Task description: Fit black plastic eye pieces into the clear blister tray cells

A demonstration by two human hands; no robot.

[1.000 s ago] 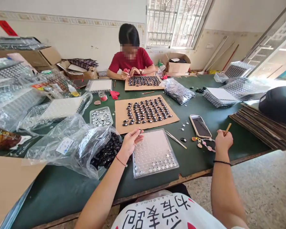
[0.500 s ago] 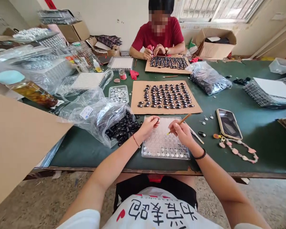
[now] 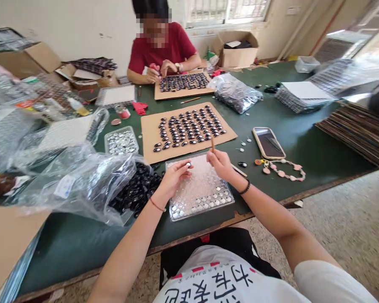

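My left hand (image 3: pixel 176 179) pinches a small black piece with a round silver stone (image 3: pixel 188 164) between thumb and fingertips, above the left part of a clear plastic tray (image 3: pixel 189 193). Silver stones fill some of the tray's near pockets. In my right hand (image 3: pixel 220 163), closed over the tray's far right side, is a thin wooden stick (image 3: pixel 212 144) pointing up; its lower end is hidden. A cardboard sheet (image 3: pixel 148 143) just beyond bears rows of black pieces with silver stones (image 3: pixel 192 126). Left of the tray, loose black pieces (image 3: pixel 134 187) spill from a plastic bag (image 3: pixel 82 185).
A tub of silver stones (image 3: pixel 121 142) stands behind the bag. To the right lie a phone (image 3: pixel 268 142), a beaded strap (image 3: pixel 287 170) and a single black piece (image 3: pixel 242 164). Across the table a person in red (image 3: pixel 159 46) works over another filled cardboard sheet (image 3: pixel 183 93).
The view has swung right. My left hand has turned, and a silver stone now shows on the piece it holds. The stick in my right hand has tipped more upright.
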